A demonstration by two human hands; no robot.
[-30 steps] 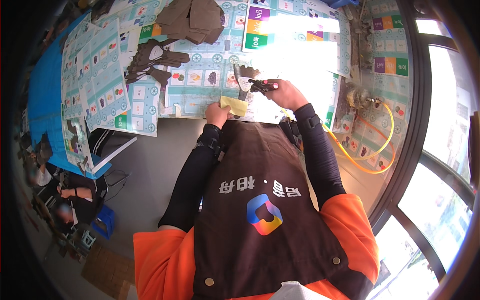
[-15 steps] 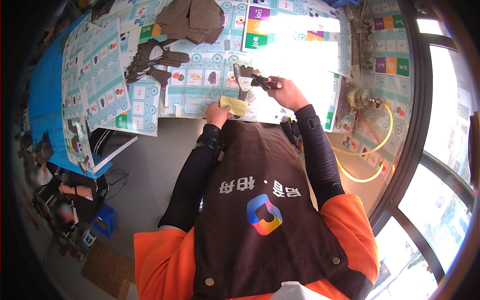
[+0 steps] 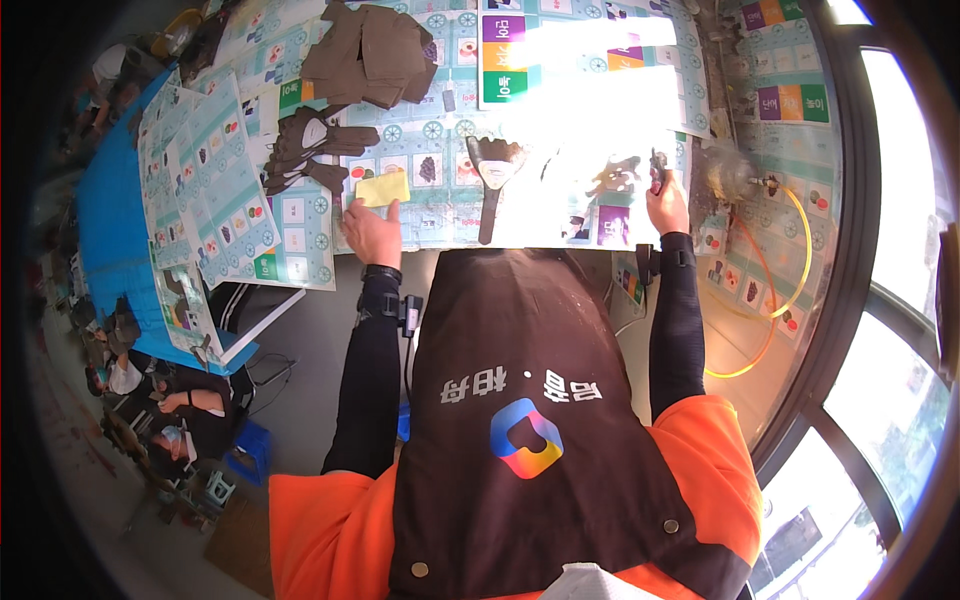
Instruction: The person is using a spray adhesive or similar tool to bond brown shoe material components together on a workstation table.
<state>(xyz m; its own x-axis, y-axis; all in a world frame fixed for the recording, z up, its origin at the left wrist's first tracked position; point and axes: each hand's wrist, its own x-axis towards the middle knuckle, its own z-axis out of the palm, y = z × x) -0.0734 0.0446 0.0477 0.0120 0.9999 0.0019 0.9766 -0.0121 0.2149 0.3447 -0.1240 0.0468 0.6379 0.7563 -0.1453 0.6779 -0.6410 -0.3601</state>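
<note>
At the table's near edge, left of centre, my left hand has its fingers spread. They are at the lower edge of a small yellow rectangular sheet, which lies flat on the printed table cover. My right hand, farther right in bright sunlight, is closed round a small dark tool; its exact kind is unclear. Between my hands lies a fan-shaped dark brown cut piece with a pale patch and a narrow tail pointing toward me. No hand touches that piece.
A stack of similar brown pieces lies left, with a bigger pile of flat brown pieces behind. Yellow and orange hoses hang by the window at right. A blue-covered table stands left; people sit beyond it.
My left hand has moved left with the yellow sheet, now flat on the table. The right hand has carried the dark tool rightward, away from the fan-shaped piece.
</note>
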